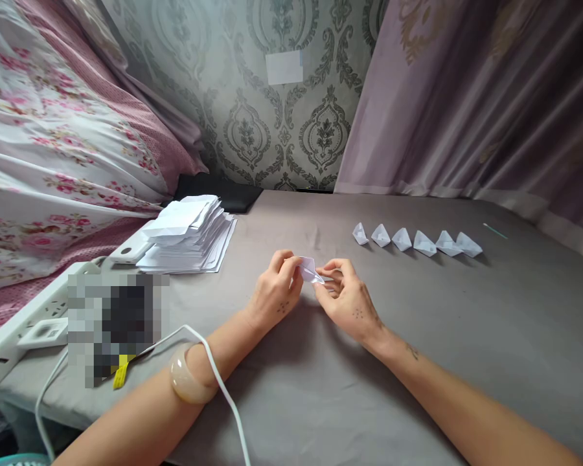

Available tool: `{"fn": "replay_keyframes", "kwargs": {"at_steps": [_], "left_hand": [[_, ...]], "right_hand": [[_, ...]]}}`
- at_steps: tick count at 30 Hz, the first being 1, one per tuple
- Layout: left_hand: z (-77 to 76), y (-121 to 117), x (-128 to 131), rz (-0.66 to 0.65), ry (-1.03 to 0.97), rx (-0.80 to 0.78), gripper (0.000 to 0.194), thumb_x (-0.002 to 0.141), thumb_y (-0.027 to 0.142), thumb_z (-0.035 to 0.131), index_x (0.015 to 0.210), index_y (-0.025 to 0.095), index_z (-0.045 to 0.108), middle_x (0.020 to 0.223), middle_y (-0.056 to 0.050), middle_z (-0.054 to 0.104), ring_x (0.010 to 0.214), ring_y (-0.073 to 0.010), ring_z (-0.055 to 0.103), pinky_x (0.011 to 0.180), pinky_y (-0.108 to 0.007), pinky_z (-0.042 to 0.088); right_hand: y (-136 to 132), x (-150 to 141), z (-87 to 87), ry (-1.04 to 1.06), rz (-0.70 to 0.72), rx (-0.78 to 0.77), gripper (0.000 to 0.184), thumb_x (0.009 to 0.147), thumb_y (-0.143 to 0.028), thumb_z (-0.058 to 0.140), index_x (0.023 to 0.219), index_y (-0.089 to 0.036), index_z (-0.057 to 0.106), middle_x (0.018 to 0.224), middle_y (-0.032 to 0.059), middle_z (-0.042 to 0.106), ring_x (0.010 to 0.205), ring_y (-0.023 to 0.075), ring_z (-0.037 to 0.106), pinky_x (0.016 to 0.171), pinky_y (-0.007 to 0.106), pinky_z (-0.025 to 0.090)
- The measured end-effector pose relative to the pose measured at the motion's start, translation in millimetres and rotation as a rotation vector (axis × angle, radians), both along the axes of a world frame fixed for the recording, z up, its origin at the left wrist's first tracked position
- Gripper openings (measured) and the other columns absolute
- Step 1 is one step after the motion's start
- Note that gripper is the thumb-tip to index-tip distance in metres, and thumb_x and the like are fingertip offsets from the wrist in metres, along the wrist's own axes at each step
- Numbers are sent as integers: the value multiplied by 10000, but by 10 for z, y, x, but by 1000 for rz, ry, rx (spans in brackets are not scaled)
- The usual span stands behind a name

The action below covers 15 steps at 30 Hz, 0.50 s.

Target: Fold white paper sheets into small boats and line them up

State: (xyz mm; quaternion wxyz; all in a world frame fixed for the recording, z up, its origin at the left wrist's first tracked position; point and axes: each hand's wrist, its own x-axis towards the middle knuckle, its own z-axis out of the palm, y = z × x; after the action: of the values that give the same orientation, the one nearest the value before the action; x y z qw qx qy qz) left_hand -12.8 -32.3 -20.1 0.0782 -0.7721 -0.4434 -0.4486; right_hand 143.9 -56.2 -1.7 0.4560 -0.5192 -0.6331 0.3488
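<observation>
Between my two hands is a small folded white paper boat (309, 266), held above the grey cloth. My left hand (278, 288) pinches its left side between thumb and fingers. On the right side, the fingertips of my right hand (347, 301) grip the boat's lower right corner. Part of the paper is hidden behind my fingers. Several finished-looking paper boats (424, 243) stand in a row on the cloth, beyond my right hand. To the left of my hands sits a tall, uneven stack of white paper sheets (184, 243).
A white power strip (29, 314) with a plugged-in charger (43, 332) lies along the left edge. A white cable (218, 375) crosses over my left forearm. A black flat item (238, 193) lies behind the stack, and a thin green stick (495, 231) at the far right.
</observation>
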Motion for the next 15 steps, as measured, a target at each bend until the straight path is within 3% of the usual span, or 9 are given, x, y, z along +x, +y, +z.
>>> {"fn": "replay_keyframes", "kwargs": {"at_steps": [4, 9, 15], "left_hand": [[14, -40, 5, -25, 123, 59, 217, 863, 118, 441, 1065, 178, 493, 1031, -84, 556, 793, -120, 609, 659, -215, 534], [39, -55, 4, -52, 186, 82, 221, 862, 100, 422, 1065, 167, 478, 1020, -90, 558, 825, -131, 610, 688, -219, 536], [-5, -40, -3, -47, 158, 14, 244, 849, 89, 415, 1067, 175, 483, 1045, -89, 544, 797, -126, 605, 644, -219, 521]], "right_hand": [[27, -18, -27, -6, 6, -49, 326, 765, -351, 618, 1037, -189, 541, 1022, 91, 674, 910, 197, 663, 719, 292, 569], [79, -21, -77, 86, 149, -154, 255, 851, -330, 504, 1018, -173, 615, 922, 69, 690, 794, 182, 681, 703, 317, 580], [87, -25, -80, 129, 184, -235, 288, 867, -232, 435, 1069, -175, 633, 917, 51, 691, 766, 163, 685, 665, 290, 587]]}}
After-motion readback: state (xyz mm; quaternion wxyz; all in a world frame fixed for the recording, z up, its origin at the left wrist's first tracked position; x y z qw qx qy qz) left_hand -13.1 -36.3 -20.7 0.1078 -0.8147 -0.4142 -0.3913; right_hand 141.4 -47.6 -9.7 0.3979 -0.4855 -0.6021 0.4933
